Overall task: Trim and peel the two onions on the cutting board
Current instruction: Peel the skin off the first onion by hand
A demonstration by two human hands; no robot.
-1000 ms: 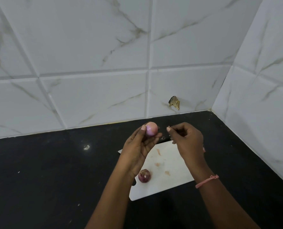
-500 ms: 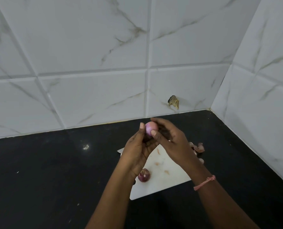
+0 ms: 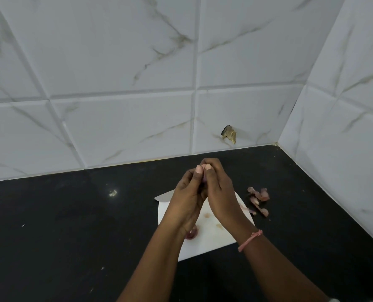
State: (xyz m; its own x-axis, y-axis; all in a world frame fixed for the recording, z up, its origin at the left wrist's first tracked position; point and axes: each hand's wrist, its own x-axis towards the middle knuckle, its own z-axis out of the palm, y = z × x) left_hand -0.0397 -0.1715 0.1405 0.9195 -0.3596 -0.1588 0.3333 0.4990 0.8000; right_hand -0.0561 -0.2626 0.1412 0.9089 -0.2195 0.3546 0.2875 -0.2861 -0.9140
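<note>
Both hands close round the one onion [image 3: 203, 179], raised above the far edge of the cutting board [image 3: 213, 236]. The left hand [image 3: 186, 199] has it in a curled grip, thumb tip up on the top; the right hand [image 3: 221, 192] wraps over from 3 o'clock, its thumb nail just beside the left one. The bulb is almost hidden, only a sliver of pink showing between the thumbs. Holding it up likely lets the nails catch and lift the skin while the left hand turns it.

The second onion [image 3: 192, 233] sits on the board at 6 o'clock of the hands, half covered by the left wrist, its purple skin apparently still on. A heap of onion peels [image 3: 258, 200] lies on the black desk [image 3: 72, 225] at 3 o'clock, just off the board's edge, probably dropped there to keep the board free.

A second ago the right hand was apart from the onion, pinching something small; half a second ago it was reaching back over the bulb. Now it is fully closed on it, and the pale top is covered.
</note>
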